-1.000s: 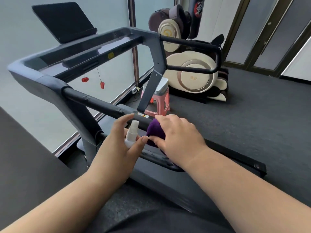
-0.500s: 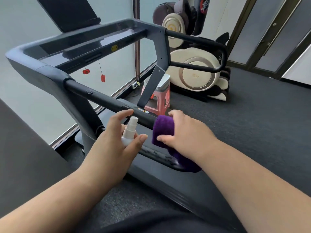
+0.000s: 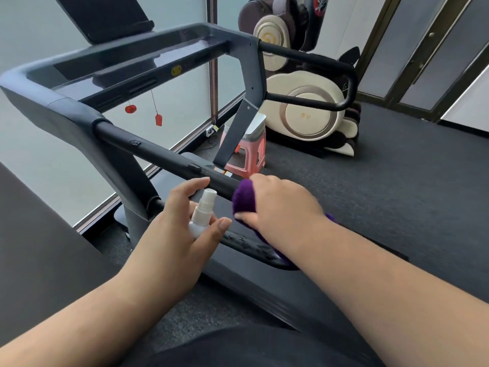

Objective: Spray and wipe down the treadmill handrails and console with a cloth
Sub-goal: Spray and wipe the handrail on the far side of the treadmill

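On dark carpet by frosted windows, left hand (image 3: pixel 174 234) fingers grip a spray bottle (image 3: pixel 202 213), right hand (image 3: pixel 283 205) fingers clutch a purple cloth (image 3: pixel 244 201).

Hidden behind the left hand (image 3: pixel 174 229): the lower body of the small white plastic spray bottle (image 3: pixel 202 213), only its nozzle and neck showing. Mostly covered by the right hand (image 3: pixel 280 205): the purple terry cloth (image 3: pixel 244 201) and the near end of the black foam-covered treadmill handrail (image 3: pixel 164 157) under it. Cut off by the top edge: the flat black console screen (image 3: pixel 105 17) and the cream and brown massage chair (image 3: pixel 299 75); too small to read, the yellow label (image 3: pixel 176 70) on the crossbar.
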Motion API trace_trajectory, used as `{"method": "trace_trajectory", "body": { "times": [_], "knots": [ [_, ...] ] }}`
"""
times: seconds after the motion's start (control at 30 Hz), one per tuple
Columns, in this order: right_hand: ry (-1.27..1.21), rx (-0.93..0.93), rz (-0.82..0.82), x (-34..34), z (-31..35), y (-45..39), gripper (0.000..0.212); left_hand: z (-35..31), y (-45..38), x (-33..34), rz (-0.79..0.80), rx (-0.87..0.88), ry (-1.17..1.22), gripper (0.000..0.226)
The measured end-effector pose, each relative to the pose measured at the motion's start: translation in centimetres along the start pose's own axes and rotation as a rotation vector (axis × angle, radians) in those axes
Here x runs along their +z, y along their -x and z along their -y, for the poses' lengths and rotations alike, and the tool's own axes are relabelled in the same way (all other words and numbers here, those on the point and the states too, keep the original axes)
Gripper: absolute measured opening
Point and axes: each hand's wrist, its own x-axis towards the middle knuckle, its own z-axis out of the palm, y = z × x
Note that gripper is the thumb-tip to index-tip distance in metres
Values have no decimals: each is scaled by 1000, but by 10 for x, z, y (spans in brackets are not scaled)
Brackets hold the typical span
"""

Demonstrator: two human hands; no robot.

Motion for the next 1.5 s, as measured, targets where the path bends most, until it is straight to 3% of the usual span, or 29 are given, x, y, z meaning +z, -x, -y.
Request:
{"method": "trace_trajectory", "body": {
  "times": [0.2, 0.37, 0.53, 0.73, 0.97, 1.13, 1.37, 1.5],
  "knots": [
    [-6, -28, 90, -6, 8, -16, 57, -24, 0, 13, 34, 36, 23, 56],
    [-292, 105, 86, 1, -35, 17, 57, -31, 15, 24, 24, -9, -2, 53],
    [-679, 159, -189, 49, -59, 57, 65, -39, 37, 29, 7, -59, -39, 47],
    [-777, 158, -343, 87, -68, 63, 68, -43, 62, 36, -3, -131, -100, 48],
    [-937, 239, -189, 135, -91, 89, 69, -53, 82, 47, -44, -161, -113, 49],
    [-1021, 138, -118, 154, -106, 97, 74, -59, 90, 52, -39, -163, -103, 46],
    [-980, -183, -441, 73, -88, 61, 56, -66, 87, 65, -67, -155, -85, 47],
    [-838, -236, -453, 9, -53, 25, 49, -73, 86, 73, -71, -143, -66, 51]
  ]
}}
